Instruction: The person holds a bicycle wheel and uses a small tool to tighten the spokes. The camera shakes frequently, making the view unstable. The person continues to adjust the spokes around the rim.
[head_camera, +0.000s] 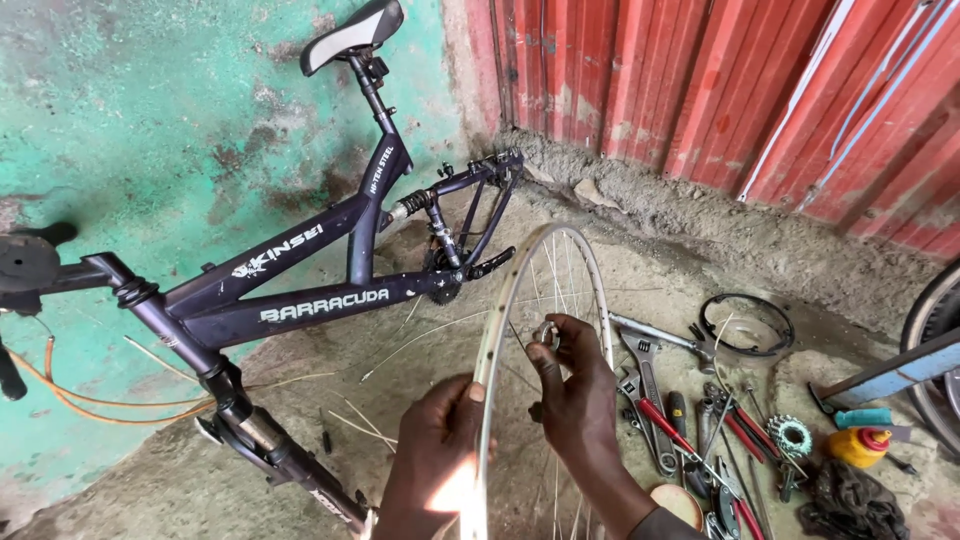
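L hand (440, 450) nearest, fingers closed round the bare silver metal wheel rim (500, 330), held upright in front. R hand (572, 395) reaches thru the spokes, fingers pinching a small silver spoke tool (546, 331) at the rim. Judging by this: spokes fitted, no tyre, adjusting underway. Wrenches and red-handled pliers (660, 405) on the concrete floor at right. Beyond, dark purple bike frame (300, 280), wheels off, leans on green wall.
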